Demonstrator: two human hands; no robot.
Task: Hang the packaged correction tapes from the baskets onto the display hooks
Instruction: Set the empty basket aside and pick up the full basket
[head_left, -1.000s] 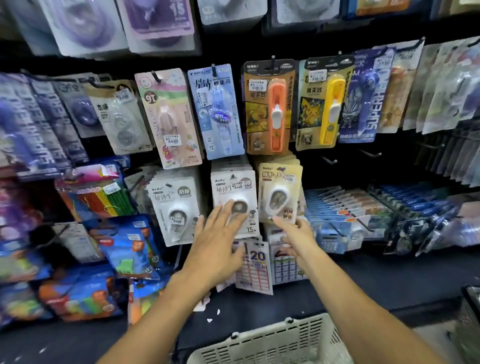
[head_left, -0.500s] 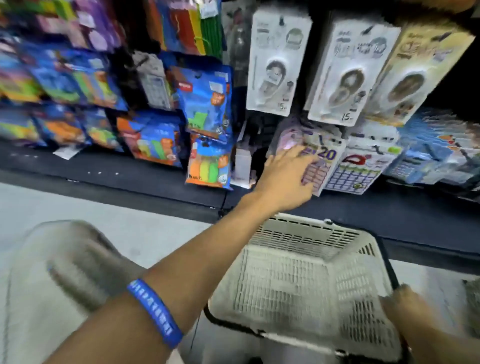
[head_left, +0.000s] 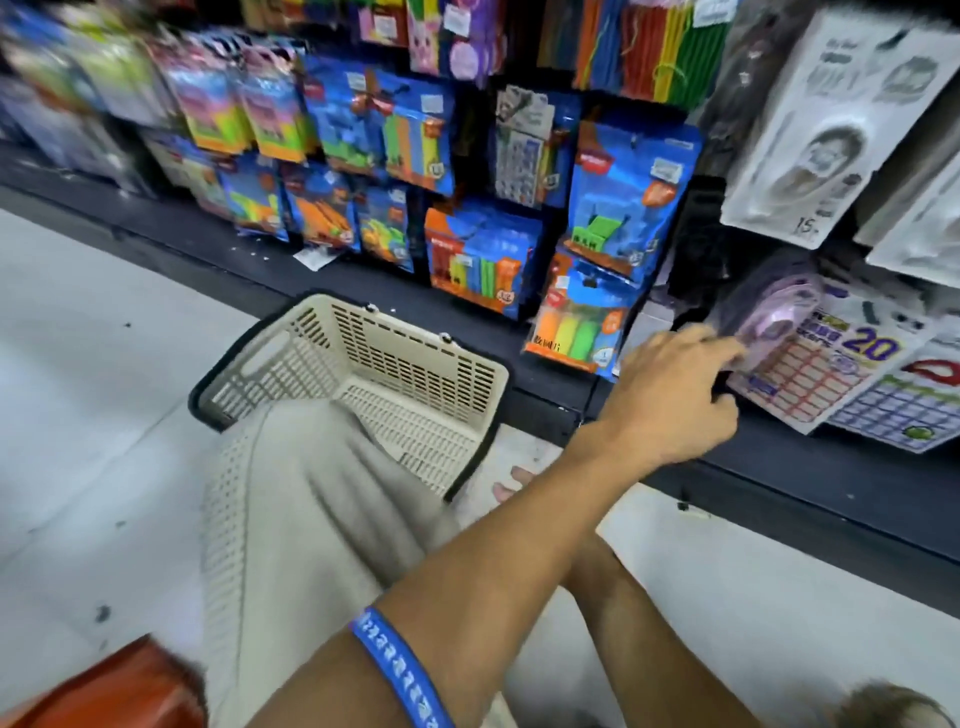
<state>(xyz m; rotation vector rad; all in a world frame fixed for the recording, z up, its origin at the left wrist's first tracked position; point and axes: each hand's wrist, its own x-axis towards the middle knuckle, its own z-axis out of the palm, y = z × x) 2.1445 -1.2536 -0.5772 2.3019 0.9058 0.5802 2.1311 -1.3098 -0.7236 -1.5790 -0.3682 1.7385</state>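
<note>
At right of centre, the left hand reaches across to the lowest row of the display, its fingers curled round the lower left edge of a purple correction tape pack that sits just above a card of label stickers marked 20. Motion blur hides whether the pack is already seated on a hook or only held against the row, so the exact contact cannot be told. The right hand is not in view; only a forearm runs down toward the lower right edge of the frame, so its grip cannot be judged. At centre left, the cream basket stands on the pale floor against the dark base shelf, partly covered by the person's knee in beige cloth; the part of its floor that shows holds no packs. In the upper right, white correction tape packs already hang. The step in hand looks like seating or straightening 1 purple pack on the bottom row, late in emptying this basket. The next move probably calls for lining the pack's hang hole up with the hook tip and sliding it back without knocking the sticker cards beside it, then turning to another basket for more stock.
</note>
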